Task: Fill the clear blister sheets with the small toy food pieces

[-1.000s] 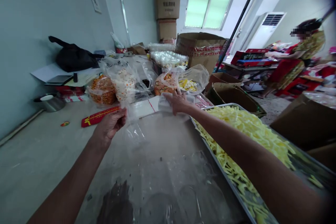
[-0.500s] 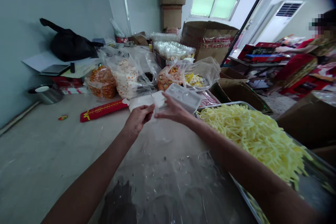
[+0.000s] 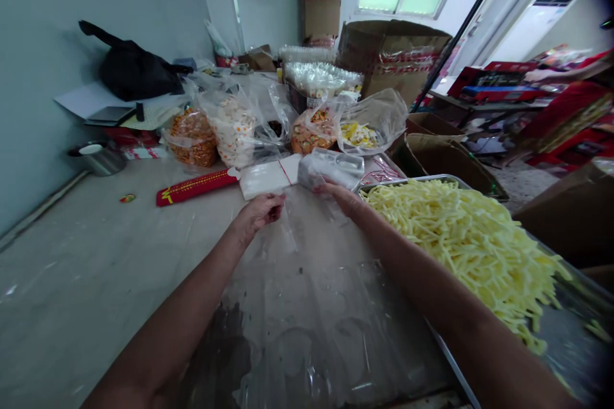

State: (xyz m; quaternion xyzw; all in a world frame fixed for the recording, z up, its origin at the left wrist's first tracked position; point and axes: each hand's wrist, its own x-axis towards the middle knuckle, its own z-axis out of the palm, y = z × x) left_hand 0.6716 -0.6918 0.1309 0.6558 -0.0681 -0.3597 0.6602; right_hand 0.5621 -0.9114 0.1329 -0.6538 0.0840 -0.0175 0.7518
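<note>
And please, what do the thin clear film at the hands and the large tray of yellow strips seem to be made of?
Clear film: probably soft plastic, smooth and glossy; it is see-through, with bright streaks.
Large tray: likely metal, smooth and silver-grey, judging by the thin rim's pale sheen; which metal, I cannot tell.

Glossy plastic film [image 3: 290, 227], smooth metal tray [image 3: 562, 339], matt cardboard box [image 3: 321, 13]

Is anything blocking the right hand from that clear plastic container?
Nothing visible: the right hand is at the near edge of the clear plastic container; whether they actually touch is too blurred to tell.
</note>
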